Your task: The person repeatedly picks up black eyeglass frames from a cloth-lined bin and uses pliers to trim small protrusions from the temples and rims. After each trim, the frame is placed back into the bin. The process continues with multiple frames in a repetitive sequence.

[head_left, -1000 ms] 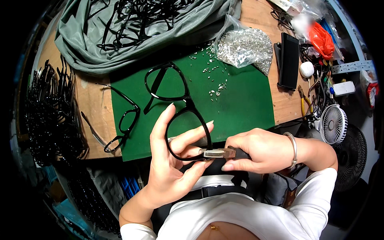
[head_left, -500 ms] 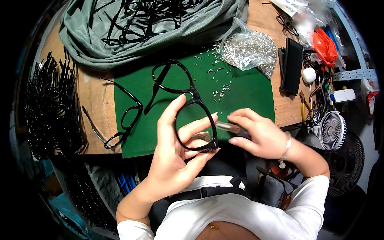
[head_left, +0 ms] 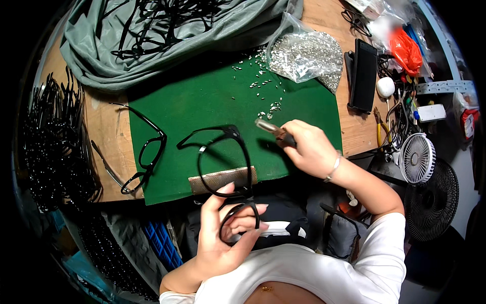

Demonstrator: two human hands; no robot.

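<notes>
My left hand (head_left: 215,240) is closed around the lower rim of a black eyeglass frame (head_left: 247,158), low at the mat's front edge. The frame's other rim and a temple arm extend away over the green mat (head_left: 177,86). My right hand (head_left: 310,147) grips pliers (head_left: 274,130) by the dark handle. Their metal jaws point left, near small silvery pieces (head_left: 275,107) scattered on the mat; whether the jaws hold a piece is too small to tell. A second black eyeglass frame (head_left: 163,144) lies at the mat's left edge.
A textured strip (head_left: 215,182) sits at the mat's front edge. Behind are a clear bag of silvery pieces (head_left: 304,58) and a grey cloth (head_left: 96,55) heaped with black frames. More frames (head_left: 55,152) hang at left. A phone (head_left: 363,76), cutters (head_left: 378,126) and small fan (head_left: 416,158) are right.
My left hand has lowered the eyeglass frame toward me and turned it. My right hand has moved up and left with the pliers, away from the frame toward the silvery pieces.
</notes>
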